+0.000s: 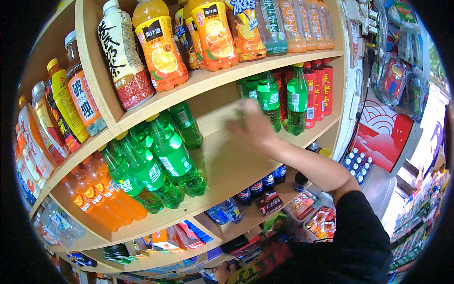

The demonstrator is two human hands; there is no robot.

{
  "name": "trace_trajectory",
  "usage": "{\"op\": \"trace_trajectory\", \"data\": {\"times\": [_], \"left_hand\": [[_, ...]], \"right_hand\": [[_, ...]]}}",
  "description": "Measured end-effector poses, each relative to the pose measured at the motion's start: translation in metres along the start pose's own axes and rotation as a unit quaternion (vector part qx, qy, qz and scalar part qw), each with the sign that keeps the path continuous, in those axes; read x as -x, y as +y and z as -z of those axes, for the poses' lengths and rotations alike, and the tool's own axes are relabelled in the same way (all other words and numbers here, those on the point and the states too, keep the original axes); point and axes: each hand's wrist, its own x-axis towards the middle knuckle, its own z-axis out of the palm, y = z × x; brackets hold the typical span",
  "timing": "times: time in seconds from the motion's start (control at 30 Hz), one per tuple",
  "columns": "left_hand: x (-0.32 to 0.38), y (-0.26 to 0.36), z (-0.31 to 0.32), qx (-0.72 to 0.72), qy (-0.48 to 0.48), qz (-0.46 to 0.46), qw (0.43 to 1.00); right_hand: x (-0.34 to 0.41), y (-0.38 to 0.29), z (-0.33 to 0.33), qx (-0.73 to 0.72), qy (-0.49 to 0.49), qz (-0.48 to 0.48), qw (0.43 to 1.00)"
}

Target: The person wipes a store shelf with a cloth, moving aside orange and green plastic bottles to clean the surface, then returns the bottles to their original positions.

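My right hand (253, 126) reaches into a gap on the middle wooden shelf (227, 167), blurred by motion. Its fingers look apart, and I see nothing held in them. Close to its right stand green Sprite bottles (297, 101), one of them at the shelf's front. Across the gap on the left is a group of larger green Sprite bottles (173, 156), with a single green bottle (186, 124) behind them. Low in the picture, my left hand (222, 272) shows only in part beside my dark clothing; its grip is hidden.
Orange soda bottles (99, 195) fill the left end of this shelf. Red bottles (319, 92) stand at its right end. The upper shelf board (212, 76) runs above my hand, carrying juice bottles (161, 46). Below are Pepsi bottles (257, 186) and snack boxes (170, 239).
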Motion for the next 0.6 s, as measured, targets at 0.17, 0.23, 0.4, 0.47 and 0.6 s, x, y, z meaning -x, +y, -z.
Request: {"op": "trace_trajectory", "data": {"times": [0.17,0.23,0.4,0.47,0.6], "left_hand": [[-0.006,-0.001,-0.018,-0.014,0.002,-0.033,0.999],[-0.007,0.001,-0.023,-0.022,-0.005,-0.054,0.998],[-0.008,0.007,-0.033,-0.045,0.013,-0.082,0.996],[-0.012,0.039,-0.010,-0.020,0.043,-0.082,0.996],[0.001,0.025,-0.011,-0.003,-0.007,-0.010,1.000]], "right_hand": [[0.022,0.041,0.051,0.039,0.147,-0.027,0.988],[0.030,0.058,0.034,0.090,0.143,-0.009,0.986],[0.025,0.062,0.027,0.048,-0.001,-0.233,0.971],[0.026,0.071,0.022,0.060,0.017,-0.210,0.976],[0.020,0.061,0.013,0.004,-0.043,-0.142,0.989]]}}
